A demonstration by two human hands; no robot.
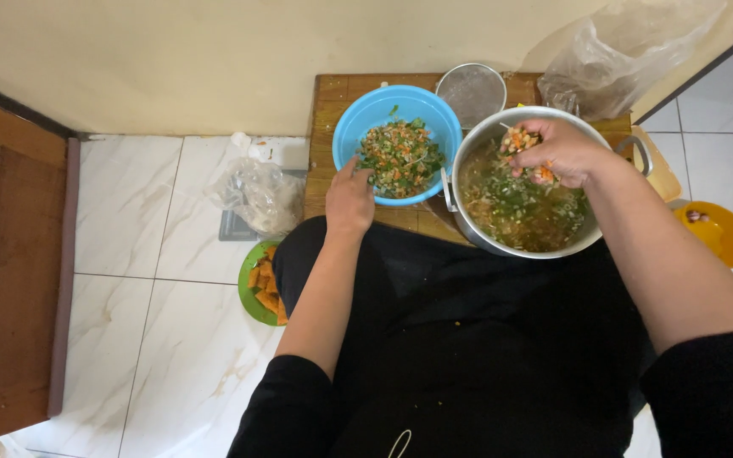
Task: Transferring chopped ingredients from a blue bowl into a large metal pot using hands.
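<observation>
Chopped vegetables (526,153) fill the cupped right hand (553,153) above the metal pot (472,153); left hand (349,199), fingers together, steadies the blue bowl (358,127).

Low wooden table (326,110): blue bowl (358,127), metal pot (481,140), strainer (471,89), clear bag (612,68) on top.

The right hand (557,153) hides part of the chopped vegetables (526,140) it grips.
</observation>
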